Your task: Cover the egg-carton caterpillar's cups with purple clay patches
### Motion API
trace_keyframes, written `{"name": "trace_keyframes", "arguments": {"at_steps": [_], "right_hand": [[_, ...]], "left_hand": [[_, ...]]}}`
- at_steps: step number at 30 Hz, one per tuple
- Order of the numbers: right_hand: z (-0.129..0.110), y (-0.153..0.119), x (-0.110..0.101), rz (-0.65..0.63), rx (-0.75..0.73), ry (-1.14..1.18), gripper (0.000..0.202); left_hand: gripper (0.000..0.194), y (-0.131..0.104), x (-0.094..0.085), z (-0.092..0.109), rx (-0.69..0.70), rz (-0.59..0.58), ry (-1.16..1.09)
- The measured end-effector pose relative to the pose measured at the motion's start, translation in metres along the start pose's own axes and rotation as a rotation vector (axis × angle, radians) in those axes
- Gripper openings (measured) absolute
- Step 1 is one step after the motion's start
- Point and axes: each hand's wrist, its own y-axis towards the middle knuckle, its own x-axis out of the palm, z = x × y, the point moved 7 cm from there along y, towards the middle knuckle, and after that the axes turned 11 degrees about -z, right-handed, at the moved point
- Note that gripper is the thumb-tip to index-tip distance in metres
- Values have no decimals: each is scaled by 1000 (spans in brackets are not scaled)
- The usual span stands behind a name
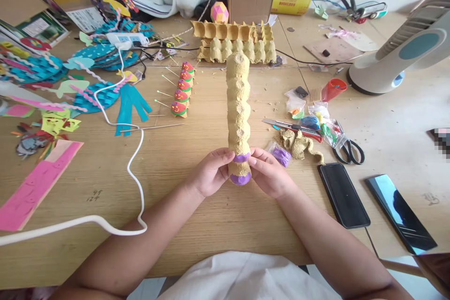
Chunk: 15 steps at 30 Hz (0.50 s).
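A long strip of egg carton cups points away from me over the table, its bumps facing up. Purple clay covers part of the two cups nearest me. My left hand grips the strip's left edge near that end, thumb by the purple band. On the opposite edge, my right hand holds it with closed fingers. Just beyond my right hand lies a small bag of purple clay. A finished row of cups in red and green clay lies to the left, with green-tipped sticks beside it.
Egg carton pieces lie at the back. To the right are a utility knife, scissors, torn carton scraps, two dark phones and a fan. A white cable winds across the left, near paper crafts.
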Motion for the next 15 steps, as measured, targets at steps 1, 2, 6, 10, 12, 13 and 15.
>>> {"name": "trace_keyframes", "arguments": {"at_steps": [1,2,6,10,12,13,15], "right_hand": [[1,0,1,0,11,24,33],[2,-1,1,6,19,43,34],[6,-1,-2,49,22,95,35],[10,-1,-4,51,25,130,36],[12,-1,-5,46,30,144,36],[12,-1,-5,38,36,151,35],[14,-1,-5,13,53,158,33]], "left_hand": [[35,0,0,1,8,6,13],[34,0,0,2,15,13,26],[31,-1,1,4,37,25,62],[33,-2,3,6,53,40,71],[34,-2,3,6,48,43,62],[34,-2,4,6,42,40,55],[35,-2,5,5,28,29,42]]}}
